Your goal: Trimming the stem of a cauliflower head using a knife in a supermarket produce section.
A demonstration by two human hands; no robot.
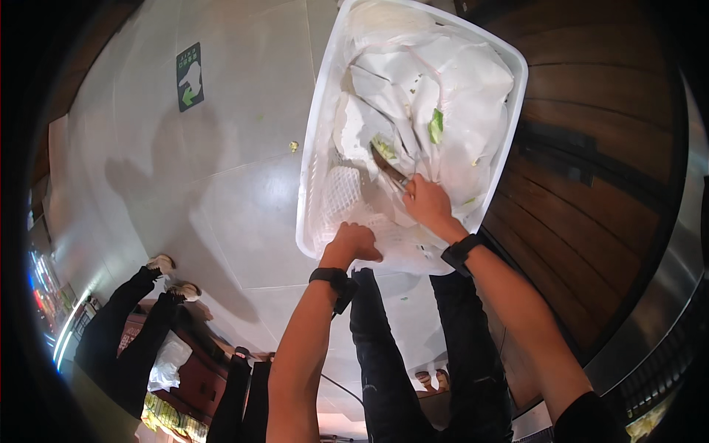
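Observation:
A white plastic basket (308,183) stands before me, lined with crumpled white sheets (476,72). Inside it, my right hand (429,204) grips the handle of a knife (385,165) whose dark, slightly curved blade points up and left. The blade's tip lies beside a pale green vegetable scrap (384,146). My left hand (355,241) is at the near side of the basket, fingers curled down by clear plastic wrap; whether they grip the wrap or the rim cannot be told. Just beyond it lies white foam netting (342,191). A green leaf piece (436,126) rests on the sheets.
Dark wooden panelling (587,105) runs along the right. On the grey tiled floor (238,221) are an exit sign (190,77) and a small vegetable scrap (293,146). At lower left, another person's legs (133,310) stand near a white bag (169,361) and a dark red crate or cabinet (194,376).

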